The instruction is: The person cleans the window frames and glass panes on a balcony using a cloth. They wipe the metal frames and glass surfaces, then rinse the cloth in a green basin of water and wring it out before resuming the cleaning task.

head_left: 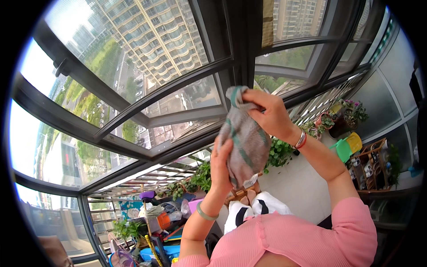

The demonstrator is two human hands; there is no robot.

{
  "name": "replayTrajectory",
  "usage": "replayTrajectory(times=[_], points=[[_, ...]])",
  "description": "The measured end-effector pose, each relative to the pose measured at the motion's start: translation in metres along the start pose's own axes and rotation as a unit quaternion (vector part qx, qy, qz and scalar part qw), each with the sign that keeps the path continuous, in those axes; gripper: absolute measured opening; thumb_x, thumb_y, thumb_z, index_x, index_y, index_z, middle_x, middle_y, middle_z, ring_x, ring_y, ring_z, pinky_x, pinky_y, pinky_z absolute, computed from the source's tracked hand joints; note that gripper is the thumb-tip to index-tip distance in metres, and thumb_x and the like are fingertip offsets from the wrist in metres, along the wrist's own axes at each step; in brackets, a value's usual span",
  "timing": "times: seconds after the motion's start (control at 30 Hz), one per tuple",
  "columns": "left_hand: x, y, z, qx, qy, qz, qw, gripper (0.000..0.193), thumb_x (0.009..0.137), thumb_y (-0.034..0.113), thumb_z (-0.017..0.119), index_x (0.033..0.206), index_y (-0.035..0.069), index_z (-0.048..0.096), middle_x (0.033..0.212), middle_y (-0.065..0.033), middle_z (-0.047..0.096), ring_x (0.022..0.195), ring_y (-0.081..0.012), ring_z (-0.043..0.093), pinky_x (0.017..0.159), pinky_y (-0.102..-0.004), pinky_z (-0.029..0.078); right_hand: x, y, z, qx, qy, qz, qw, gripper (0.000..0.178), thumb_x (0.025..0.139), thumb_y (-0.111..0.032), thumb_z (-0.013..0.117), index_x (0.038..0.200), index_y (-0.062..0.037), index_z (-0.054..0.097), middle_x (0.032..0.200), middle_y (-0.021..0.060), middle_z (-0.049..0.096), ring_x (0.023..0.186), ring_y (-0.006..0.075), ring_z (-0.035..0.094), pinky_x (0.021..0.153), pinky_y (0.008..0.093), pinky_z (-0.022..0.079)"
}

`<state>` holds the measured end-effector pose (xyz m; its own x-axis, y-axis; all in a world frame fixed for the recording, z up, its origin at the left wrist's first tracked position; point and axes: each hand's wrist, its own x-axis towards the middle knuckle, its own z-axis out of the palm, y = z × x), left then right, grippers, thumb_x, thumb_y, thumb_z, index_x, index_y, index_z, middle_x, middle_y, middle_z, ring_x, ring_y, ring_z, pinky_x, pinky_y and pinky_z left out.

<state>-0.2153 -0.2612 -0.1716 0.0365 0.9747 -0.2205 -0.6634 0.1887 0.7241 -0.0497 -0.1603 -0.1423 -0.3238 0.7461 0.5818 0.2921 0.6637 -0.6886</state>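
Note:
A grey cloth (pixel 249 140) with green stripes hangs in folds between my two hands, in front of the dark window frame (pixel 242 53). My right hand (pixel 270 115) pinches its bunched upper end, close to the frame's upright post. Lower down, my left hand (pixel 221 167) grips the cloth's left side, its fingers pointing up and partly hidden by the fabric. The cloth's lower end droops in front of my legs. Whether the cloth touches the frame, I cannot tell.
Tilted window panes (pixel 182 100) surround me on the left and ahead. Potted plants (pixel 280 153) line the railing below. Piled household items (pixel 164 218) lie at lower left. A green and yellow plastic chair (pixel 347 147) and a wooden rack (pixel 369 164) stand right. Something wooden (pixel 238 194) is by my feet.

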Motion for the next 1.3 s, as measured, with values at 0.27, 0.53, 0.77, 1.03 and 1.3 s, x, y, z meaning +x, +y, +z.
replayTrajectory(times=[0.27, 0.53, 0.77, 1.03, 1.3], points=[[0.030, 0.048, 0.029, 0.001, 0.001, 0.185, 0.983, 0.049, 0.098, 0.022, 0.052, 0.142, 0.004, 0.040, 0.136, -0.0125, 0.052, 0.121, -0.0238, 0.054, 0.102, -0.0374, 0.047, 0.072, -0.031, 0.030, -0.167, 0.132, -0.194, 0.958, 0.029, 0.079, -0.003, 0.065, 0.108, -0.0022, 0.061, 0.114, 0.0132, 0.059, 0.105, 0.0317, 0.060, 0.087, 0.0377, 0.052], [0.038, 0.042, 0.002, -0.047, -0.010, 0.099, 0.994, 0.050, 0.098, 0.017, 0.057, 0.143, 0.007, 0.038, 0.131, -0.0103, 0.053, 0.117, -0.0199, 0.055, 0.096, -0.0333, 0.049, 0.068, -0.016, 0.053, -0.169, 0.148, -0.125, 0.966, 0.031, 0.080, 0.000, 0.061, 0.112, 0.0000, 0.058, 0.123, 0.0152, 0.055, 0.107, 0.0353, 0.059, 0.089, 0.0403, 0.052], [0.012, 0.043, -0.023, -0.095, 0.044, 0.139, 0.985, 0.051, 0.098, 0.022, 0.050, 0.144, 0.006, 0.036, 0.138, -0.0117, 0.051, 0.124, -0.0254, 0.053, 0.104, -0.0404, 0.045, 0.079, -0.042, 0.097, -0.141, 0.067, -0.180, 0.971, 0.026, 0.081, -0.004, 0.059, 0.107, -0.0024, 0.061, 0.118, 0.0123, 0.058, 0.107, 0.0300, 0.061, 0.088, 0.0371, 0.053], [0.032, 0.037, 0.026, 0.001, -0.054, 0.062, 0.997, 0.056, 0.096, 0.014, 0.060, 0.146, 0.008, 0.036, 0.134, -0.0114, 0.052, 0.116, -0.0210, 0.056, 0.096, -0.0342, 0.050, 0.059, 0.000, 0.030, -0.225, 0.157, -0.137, 0.952, 0.029, 0.079, 0.001, 0.059, 0.108, -0.0020, 0.063, 0.120, 0.0132, 0.060, 0.106, 0.0335, 0.060, 0.090, 0.0410, 0.051], [-0.006, 0.067, -0.041, -0.084, 0.044, 0.145, 0.985, 0.048, 0.095, 0.012, 0.058, 0.139, 0.006, 0.040, 0.126, -0.0114, 0.055, 0.111, -0.0227, 0.059, 0.094, -0.0365, 0.051, 0.081, -0.049, 0.124, -0.142, 0.117, -0.194, 0.964, 0.027, 0.082, -0.003, 0.059, 0.109, -0.0031, 0.062, 0.116, 0.0112, 0.059, 0.105, 0.0313, 0.061, 0.085, 0.0371, 0.054]])
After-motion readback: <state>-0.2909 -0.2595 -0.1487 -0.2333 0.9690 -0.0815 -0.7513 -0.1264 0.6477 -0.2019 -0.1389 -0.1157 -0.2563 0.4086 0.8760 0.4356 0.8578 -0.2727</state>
